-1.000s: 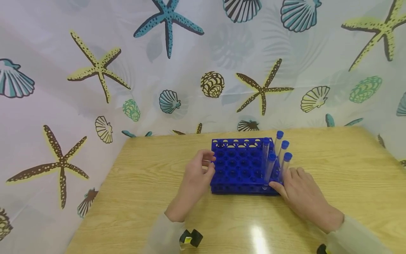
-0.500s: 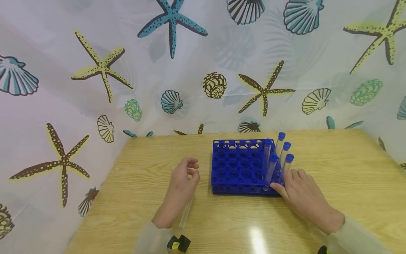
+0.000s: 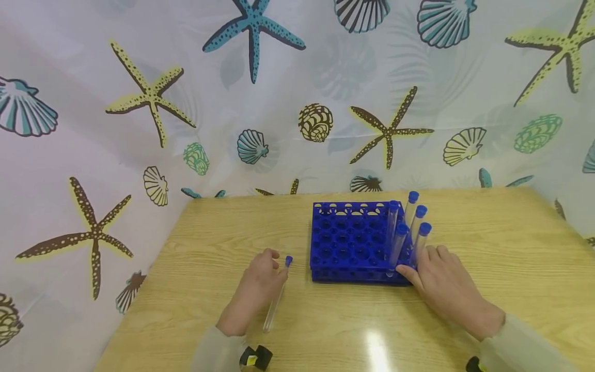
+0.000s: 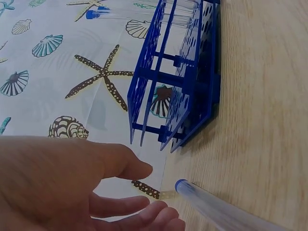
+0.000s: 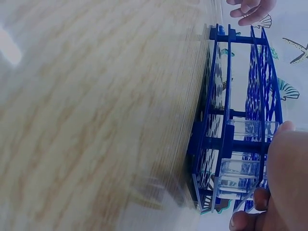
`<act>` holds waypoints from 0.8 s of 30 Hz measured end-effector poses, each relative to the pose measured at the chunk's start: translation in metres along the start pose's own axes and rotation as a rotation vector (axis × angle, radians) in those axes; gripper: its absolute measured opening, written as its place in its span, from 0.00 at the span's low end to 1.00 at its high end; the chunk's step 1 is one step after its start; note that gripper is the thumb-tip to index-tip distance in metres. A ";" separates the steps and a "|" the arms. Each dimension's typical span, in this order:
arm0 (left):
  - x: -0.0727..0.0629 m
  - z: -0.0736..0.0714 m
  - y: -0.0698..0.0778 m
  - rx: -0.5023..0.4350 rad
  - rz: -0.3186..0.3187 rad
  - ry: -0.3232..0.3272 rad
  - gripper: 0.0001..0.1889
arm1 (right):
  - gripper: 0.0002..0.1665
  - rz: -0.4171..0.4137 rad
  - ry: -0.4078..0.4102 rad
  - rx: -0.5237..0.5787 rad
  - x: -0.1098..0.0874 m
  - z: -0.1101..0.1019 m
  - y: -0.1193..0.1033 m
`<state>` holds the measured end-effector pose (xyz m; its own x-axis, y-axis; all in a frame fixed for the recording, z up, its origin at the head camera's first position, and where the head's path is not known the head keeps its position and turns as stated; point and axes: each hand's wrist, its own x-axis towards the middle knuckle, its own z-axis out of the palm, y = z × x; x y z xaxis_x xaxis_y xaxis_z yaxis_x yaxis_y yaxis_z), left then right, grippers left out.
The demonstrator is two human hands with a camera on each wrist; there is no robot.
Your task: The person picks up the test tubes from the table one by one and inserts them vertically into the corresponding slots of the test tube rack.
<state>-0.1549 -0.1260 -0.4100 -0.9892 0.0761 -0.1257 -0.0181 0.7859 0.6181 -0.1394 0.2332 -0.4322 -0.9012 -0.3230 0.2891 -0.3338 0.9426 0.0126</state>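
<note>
A clear test tube with a blue cap (image 3: pixel 271 312) lies on the table left of the rack. My left hand (image 3: pixel 257 281) hovers beside its capped end. In the left wrist view, a gap shows between the tube (image 4: pixel 211 206) and the loosely bent fingers of the left hand (image 4: pixel 62 178), which hold nothing. The blue test tube rack (image 3: pixel 353 267) stands in the middle, with several capped tubes (image 3: pixel 397 243) upright at its right end. My right hand (image 3: pixel 443 289) grips the rack's front right corner, thumb at the front and fingers along the side.
The wooden table (image 3: pixel 209 237) meets a shell-and-starfish patterned cloth (image 3: pixel 279 103) behind and at both sides. Many holes in the rack's left and middle part hold no tubes.
My left hand has moved left and down, away from the rack's left side, to the lying tube, whose blue cap now shows. My right hand stays on the rack.
</note>
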 end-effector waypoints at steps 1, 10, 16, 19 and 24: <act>0.000 0.000 0.000 0.007 -0.004 0.000 0.22 | 0.28 0.000 0.002 0.001 0.000 0.000 0.000; -0.003 0.000 -0.004 0.053 -0.070 -0.089 0.14 | 0.29 0.001 -0.005 -0.001 0.002 -0.002 0.000; -0.006 0.001 -0.007 0.001 -0.072 -0.159 0.14 | 0.29 0.015 -0.028 0.012 0.001 -0.001 0.000; -0.007 0.002 -0.007 -0.003 -0.083 -0.171 0.16 | 0.29 0.010 -0.022 0.008 0.000 0.000 0.000; -0.007 0.004 -0.006 0.023 -0.097 -0.169 0.13 | 0.28 0.003 -0.011 0.001 0.000 -0.001 -0.001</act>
<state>-0.1471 -0.1290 -0.4156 -0.9443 0.1002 -0.3134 -0.1065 0.8082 0.5793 -0.1384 0.2327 -0.4312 -0.9052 -0.3210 0.2786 -0.3313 0.9435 0.0107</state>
